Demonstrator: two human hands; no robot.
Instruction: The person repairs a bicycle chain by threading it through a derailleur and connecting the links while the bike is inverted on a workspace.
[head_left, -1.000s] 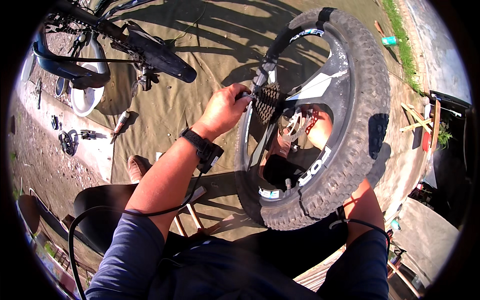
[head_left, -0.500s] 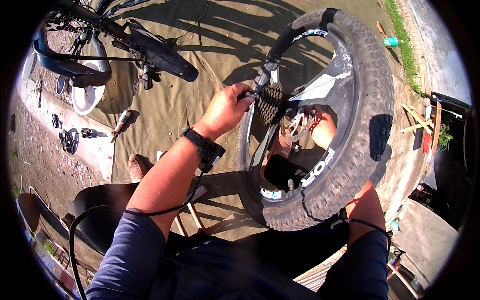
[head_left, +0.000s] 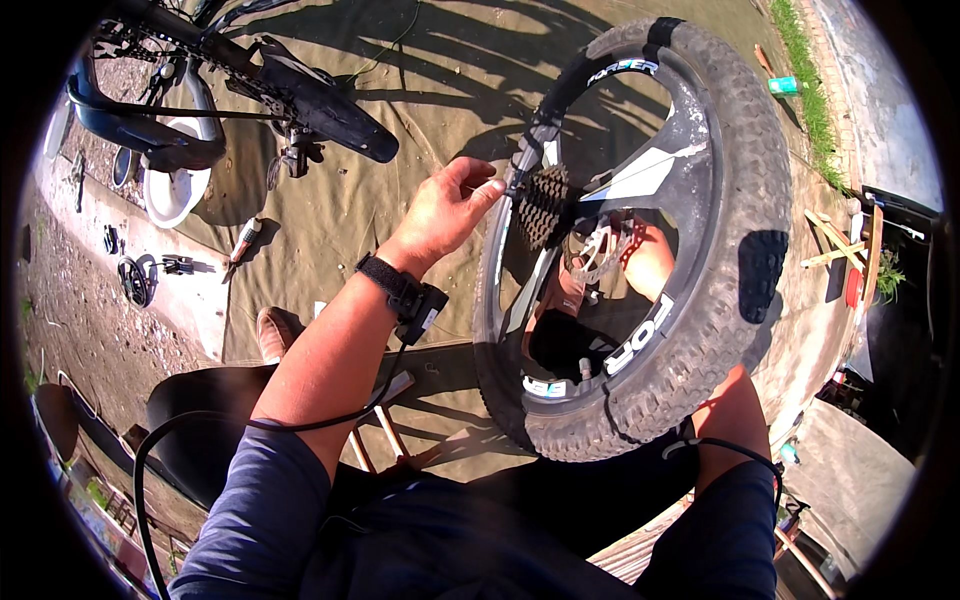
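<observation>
A bicycle wheel (head_left: 765, 150) with a knobbly black tyre and a wide-spoked black-and-white rim leans upright before me. On its hub sit a cassette of cogs (head_left: 541, 207) and a brake rotor (head_left: 598, 248). Just left of the cassette, my left hand (head_left: 440, 213) has its thumb stretched toward a small dark fitting (head_left: 516, 184) at the axle end; the fingers curl apart from the thumb. Behind the wheel passes my right forearm. Seen between the spokes, my right hand (head_left: 648, 262) closes around the hub area beside the rotor, its fingertips partly hidden.
A bicycle frame (head_left: 145, 128) stands at the far left, close to a white basin (head_left: 176, 195). On the tan ground cloth (head_left: 350, 225) lies a screwdriver-like tool (head_left: 243, 240); small dark parts (head_left: 177, 265) are farther left. Wooden pieces (head_left: 838, 240) lie at the right. A cable runs along my left arm.
My left thumb and fingers have loosened from a pinch on the small metal piece at the axle end and spread apart. The wheel and my right hand stay nearly still.
</observation>
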